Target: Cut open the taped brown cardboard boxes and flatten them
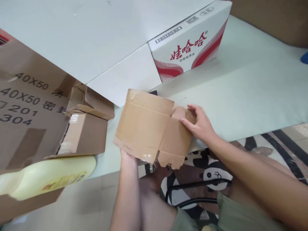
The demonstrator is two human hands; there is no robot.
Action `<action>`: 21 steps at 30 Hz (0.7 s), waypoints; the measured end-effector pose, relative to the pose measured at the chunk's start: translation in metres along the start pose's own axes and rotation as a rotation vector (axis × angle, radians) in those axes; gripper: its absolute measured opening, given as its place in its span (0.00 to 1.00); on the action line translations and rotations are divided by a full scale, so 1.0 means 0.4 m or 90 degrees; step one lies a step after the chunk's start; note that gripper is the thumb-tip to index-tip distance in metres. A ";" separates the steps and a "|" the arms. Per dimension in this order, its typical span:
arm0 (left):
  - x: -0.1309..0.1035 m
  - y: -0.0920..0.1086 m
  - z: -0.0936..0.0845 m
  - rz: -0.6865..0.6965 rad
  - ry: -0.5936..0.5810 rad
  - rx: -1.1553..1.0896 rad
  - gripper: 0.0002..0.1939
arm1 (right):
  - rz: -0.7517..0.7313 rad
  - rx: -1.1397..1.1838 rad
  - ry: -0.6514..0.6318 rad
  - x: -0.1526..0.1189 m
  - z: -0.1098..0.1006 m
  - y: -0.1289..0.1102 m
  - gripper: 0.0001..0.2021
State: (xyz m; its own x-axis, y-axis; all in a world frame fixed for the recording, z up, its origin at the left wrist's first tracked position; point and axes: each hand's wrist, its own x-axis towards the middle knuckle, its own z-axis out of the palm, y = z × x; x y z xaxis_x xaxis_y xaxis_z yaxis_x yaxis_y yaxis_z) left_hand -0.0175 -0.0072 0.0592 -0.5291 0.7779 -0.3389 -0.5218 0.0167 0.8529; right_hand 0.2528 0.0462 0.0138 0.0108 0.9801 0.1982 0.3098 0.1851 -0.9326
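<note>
Here's your right hand (199, 123), thumb and fingers gripping the opened carton (144, 125) at its side, over the counter (245, 86)'s front edge; your left hand (128, 156) sits underneath, its grip hidden. Looks light, fairly stiff, bendy at creases: best held by broad panels.

Two hands (199, 123) — one cardboard piece (144, 125), one white-and-red carton (189, 53), one pale-yellow bottle (55, 175) — one lettered brown carton (26, 109).

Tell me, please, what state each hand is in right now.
Left hand: under the near edge of the cardboard, fingers hidden; whether it is closed cannot be told.
Right hand: open, thumb and fingers apart at the cardboard's right side.
</note>
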 end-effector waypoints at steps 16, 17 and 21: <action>-0.014 -0.010 -0.014 -0.084 -0.042 0.003 0.16 | 0.079 0.020 -0.062 0.030 -0.033 0.016 0.27; -0.010 -0.010 -0.021 -0.095 -0.048 0.014 0.14 | 0.052 -0.004 -0.058 0.032 -0.040 0.011 0.25; 0.001 -0.011 -0.043 -0.082 -0.055 0.025 0.11 | 0.055 0.015 -0.154 0.038 -0.074 -0.014 0.21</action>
State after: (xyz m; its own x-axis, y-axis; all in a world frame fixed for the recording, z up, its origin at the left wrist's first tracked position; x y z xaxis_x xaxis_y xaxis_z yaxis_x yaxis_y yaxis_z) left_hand -0.0271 -0.0177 0.0485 -0.3992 0.8184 -0.4134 -0.5540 0.1440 0.8200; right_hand 0.2793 0.0580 0.0309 -0.1920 0.9805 0.0425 0.2950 0.0989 -0.9504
